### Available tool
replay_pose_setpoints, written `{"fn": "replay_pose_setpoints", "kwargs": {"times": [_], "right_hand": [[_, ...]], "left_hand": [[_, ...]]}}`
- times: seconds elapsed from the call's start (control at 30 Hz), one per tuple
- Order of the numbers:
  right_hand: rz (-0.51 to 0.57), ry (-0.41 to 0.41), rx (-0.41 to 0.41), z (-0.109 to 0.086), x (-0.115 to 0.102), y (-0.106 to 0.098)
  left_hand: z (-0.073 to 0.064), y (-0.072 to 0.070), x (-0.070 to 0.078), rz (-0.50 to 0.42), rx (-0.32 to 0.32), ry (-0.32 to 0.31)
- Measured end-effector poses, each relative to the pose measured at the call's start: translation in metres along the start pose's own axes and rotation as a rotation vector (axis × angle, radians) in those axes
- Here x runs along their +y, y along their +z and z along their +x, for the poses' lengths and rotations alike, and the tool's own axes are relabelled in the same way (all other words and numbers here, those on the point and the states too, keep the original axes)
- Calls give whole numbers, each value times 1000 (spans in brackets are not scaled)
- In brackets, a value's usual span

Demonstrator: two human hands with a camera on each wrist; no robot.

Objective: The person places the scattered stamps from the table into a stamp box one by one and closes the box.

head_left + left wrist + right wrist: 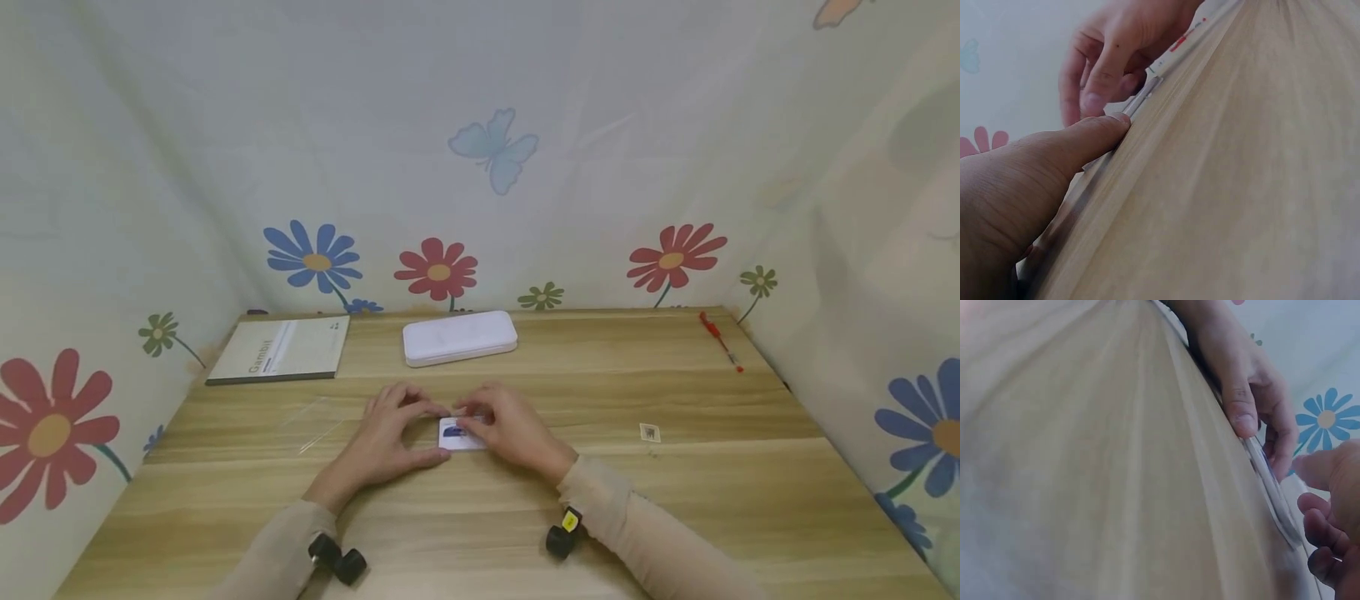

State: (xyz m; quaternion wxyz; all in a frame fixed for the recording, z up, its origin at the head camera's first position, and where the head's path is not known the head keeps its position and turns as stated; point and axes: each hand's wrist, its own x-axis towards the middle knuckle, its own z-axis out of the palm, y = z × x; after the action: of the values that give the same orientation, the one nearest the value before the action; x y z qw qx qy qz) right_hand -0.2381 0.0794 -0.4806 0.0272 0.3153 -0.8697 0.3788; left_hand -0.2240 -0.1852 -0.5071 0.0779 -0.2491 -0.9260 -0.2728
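A small flat white rectangular piece with a blue picture [465, 444] lies on the table between the hands. Its rounded, fairly thick edge [1275, 500] shows in the right wrist view. My left hand [392, 435] holds its left end, thumb at the near edge and fingers at the far edge. Over its right part is my right hand [512, 423], with thumb and forefinger bent down above the picture. In the left wrist view a gap shows between that thumb and forefinger, and nothing can be made out in it.
Behind the hands lies a white case [460, 337], with a Gambit notebook [281, 348] at the back left. A clear thin sheet [311, 423] lies left of the hands. Farther right are a small stamp-like square [649, 432] and a red pen [720, 340]. Flowered cloth [495, 233] surrounds the wooden table.
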Motion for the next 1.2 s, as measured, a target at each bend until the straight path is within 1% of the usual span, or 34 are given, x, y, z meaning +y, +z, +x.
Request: {"fn": "replay_pose_setpoints", "kwargs": {"times": [0.13, 0.23, 0.33, 0.43, 0.57, 0.7, 0.8, 0.9, 1.03, 1.2], "right_hand": [[87, 60, 3, -2, 0, -9], [133, 59, 40, -4, 2, -21], [131, 36, 97, -7, 7, -37], [90, 10, 166, -11, 13, -58], [68, 21, 238, -17, 22, -87], [100, 65, 283, -25, 29, -114], [128, 89, 315, -35, 33, -131], [137, 95, 351, -47, 40, -146], [130, 104, 383, -65, 48, -161], [102, 136, 403, -90, 59, -177]], "left_hand": [[-1, -1, 0, -4, -8, -5], [-1, -1, 0, -11, -7, -6], [-2, 0, -1, -6, -3, -7], [-3, 1, -1, -2, -2, -2], [-4, 0, -1, -7, -2, 5], [-2, 0, -1, -18, 0, 5], [-1, 1, -2, -16, -1, 1], [-1, 1, -2, -6, -2, 0], [-1, 0, -2, -9, -2, -3], [-1, -1, -1, -10, -5, -8]]}}
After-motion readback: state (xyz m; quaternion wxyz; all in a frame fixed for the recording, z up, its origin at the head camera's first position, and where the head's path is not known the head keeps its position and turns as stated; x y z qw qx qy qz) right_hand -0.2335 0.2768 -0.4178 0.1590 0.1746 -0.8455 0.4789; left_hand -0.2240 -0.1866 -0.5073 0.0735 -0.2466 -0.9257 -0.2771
